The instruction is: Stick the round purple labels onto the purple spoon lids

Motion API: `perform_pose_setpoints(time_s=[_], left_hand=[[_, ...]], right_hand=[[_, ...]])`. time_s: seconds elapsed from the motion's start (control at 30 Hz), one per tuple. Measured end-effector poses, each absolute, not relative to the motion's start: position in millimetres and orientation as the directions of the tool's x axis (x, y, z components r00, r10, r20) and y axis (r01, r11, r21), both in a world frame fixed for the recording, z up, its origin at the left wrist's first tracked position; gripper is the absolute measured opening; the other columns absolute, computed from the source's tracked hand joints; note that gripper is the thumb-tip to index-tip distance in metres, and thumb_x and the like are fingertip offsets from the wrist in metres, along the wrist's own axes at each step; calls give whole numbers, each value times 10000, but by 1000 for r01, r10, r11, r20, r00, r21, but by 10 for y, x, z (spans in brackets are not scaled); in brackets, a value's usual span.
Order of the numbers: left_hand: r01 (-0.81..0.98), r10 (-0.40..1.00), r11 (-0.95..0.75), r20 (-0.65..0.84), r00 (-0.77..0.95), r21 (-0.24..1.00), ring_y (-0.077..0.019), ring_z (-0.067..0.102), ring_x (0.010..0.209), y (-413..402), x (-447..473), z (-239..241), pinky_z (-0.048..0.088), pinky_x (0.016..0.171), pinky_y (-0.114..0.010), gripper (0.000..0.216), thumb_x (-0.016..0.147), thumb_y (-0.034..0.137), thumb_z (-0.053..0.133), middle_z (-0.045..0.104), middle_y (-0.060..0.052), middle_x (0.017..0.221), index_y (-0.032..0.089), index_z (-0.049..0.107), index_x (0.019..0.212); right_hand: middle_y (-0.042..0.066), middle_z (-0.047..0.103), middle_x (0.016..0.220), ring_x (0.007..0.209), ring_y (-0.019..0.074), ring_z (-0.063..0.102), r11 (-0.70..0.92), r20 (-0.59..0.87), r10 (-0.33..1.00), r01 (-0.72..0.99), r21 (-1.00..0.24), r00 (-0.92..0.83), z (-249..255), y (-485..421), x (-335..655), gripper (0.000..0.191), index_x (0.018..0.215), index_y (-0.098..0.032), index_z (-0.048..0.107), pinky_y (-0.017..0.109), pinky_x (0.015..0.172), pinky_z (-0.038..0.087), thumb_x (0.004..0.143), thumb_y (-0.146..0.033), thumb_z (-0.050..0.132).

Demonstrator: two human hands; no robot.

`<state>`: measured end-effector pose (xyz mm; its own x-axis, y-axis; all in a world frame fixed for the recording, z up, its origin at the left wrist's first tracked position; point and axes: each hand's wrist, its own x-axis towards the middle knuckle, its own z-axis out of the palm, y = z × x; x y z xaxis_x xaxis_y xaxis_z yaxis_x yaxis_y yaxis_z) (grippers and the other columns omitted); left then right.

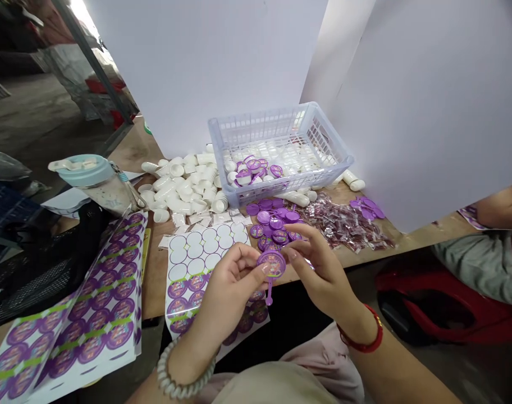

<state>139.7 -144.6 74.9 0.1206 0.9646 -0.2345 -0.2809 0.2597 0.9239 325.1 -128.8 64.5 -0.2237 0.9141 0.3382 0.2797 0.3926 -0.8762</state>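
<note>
Both my hands hold one purple round lid with a thin stem hanging below it; a colourful sticker sits on its face. My left hand pinches its left edge and my right hand presses its right side with curled fingers. Just beyond them a pile of purple lids lies on the wooden table. Under my left hand is a sticker sheet, partly peeled, with purple stickers left in its lower rows.
A pale plastic basket holds white containers and a few stickered lids. Loose white containers lie left of it, small red sachets right. Full sticker sheets, a blue-lidded bottle and a black crate are left. Another person's arm is at right.
</note>
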Motion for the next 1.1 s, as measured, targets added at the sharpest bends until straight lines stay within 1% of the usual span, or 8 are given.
perform_pose_setpoints(time_s=[0.13, 0.23, 0.47, 0.6, 0.77, 0.83, 0.93, 1.1], left_hand=[[-341, 965, 263, -245, 97, 902, -146, 681, 789, -1424, 1388, 730, 560, 714, -225, 342, 776, 364, 889, 743, -11, 866, 203, 715, 1022], [-280, 979, 200, -183, 84, 939, -144, 678, 821, -1408, 1409, 688, 538, 761, -220, 227, 792, 312, 877, 750, -14, 864, 193, 737, 925], [-306, 986, 160, -137, 94, 939, -139, 644, 791, -1403, 1364, 582, 526, 746, -224, 240, 848, 396, 852, 715, -5, 837, 196, 723, 884], [-178, 981, 154, -129, 145, 972, -185, 692, 892, -1402, 1346, 569, 556, 796, -261, 262, 856, 383, 841, 769, -46, 978, 211, 780, 1044], [-123, 982, 161, -147, 115, 979, -184, 700, 812, -1370, 1358, 512, 557, 772, -276, 177, 870, 356, 807, 781, -33, 885, 209, 799, 969], [-101, 985, 153, -143, 94, 983, -194, 707, 815, -1356, 1357, 480, 557, 772, -288, 197, 880, 380, 793, 785, -34, 887, 212, 794, 983], [69, 992, 95, -100, 81, 993, -231, 729, 951, -1323, 1327, 405, 547, 878, -330, 222, 919, 402, 748, 805, -56, 1028, 231, 790, 1054], [402, 1000, -25, 25, 5, 915, -292, 625, 1293, -1205, 1182, 143, 423, 1153, -460, 371, 939, 349, 695, 724, -88, 1349, 244, 700, 1295]], right_hand=[[37, 693, 1155, 1016, 198, 699, 378, 259, 888, 283, -882, -379, 535, -1326, 3306, 716, 1533, -353, 403, 359, 905, 609, 934, -173, 751], [74, 675, 1272, 1043, 219, 712, 367, 250, 868, 216, -905, -429, 494, -1375, 3263, 830, 1579, -358, 357, 381, 901, 639, 905, -267, 833], [-16, 615, 815, 662, 161, 609, 190, 185, 947, -6, -982, -261, 438, -1366, 3106, 555, 1458, -324, 425, 298, 571, 546, 995, -410, 720], [-36, 572, 795, 628, 136, 549, 82, 105, 937, -83, -993, -334, 435, -1358, 3057, 449, 1325, -316, 446, 264, 547, 473, 994, -462, 711], [-13, 611, 872, 652, 123, 539, 91, 109, 925, -68, -994, -365, 362, -1359, 3010, 387, 1306, -292, 458, 235, 534, 416, 1008, -400, 679], [-5, 639, 880, 667, 131, 565, 105, 107, 933, -24, -994, -344, 300, -1340, 3033, 378, 1319, -280, 484, 237, 542, 438, 1006, -384, 668], [23, 682, 913, 747, 150, 622, 204, 146, 950, 193, -960, -278, 190, -1264, 3154, 247, 1227, -235, 624, 262, 621, 510, 1007, -343, 654], [60, 753, 1006, 887, 205, 699, 342, 292, 939, 607, -718, -183, -33, -964, 3519, 247, 1222, -214, 713, 346, 804, 583, 1032, -294, 578]])
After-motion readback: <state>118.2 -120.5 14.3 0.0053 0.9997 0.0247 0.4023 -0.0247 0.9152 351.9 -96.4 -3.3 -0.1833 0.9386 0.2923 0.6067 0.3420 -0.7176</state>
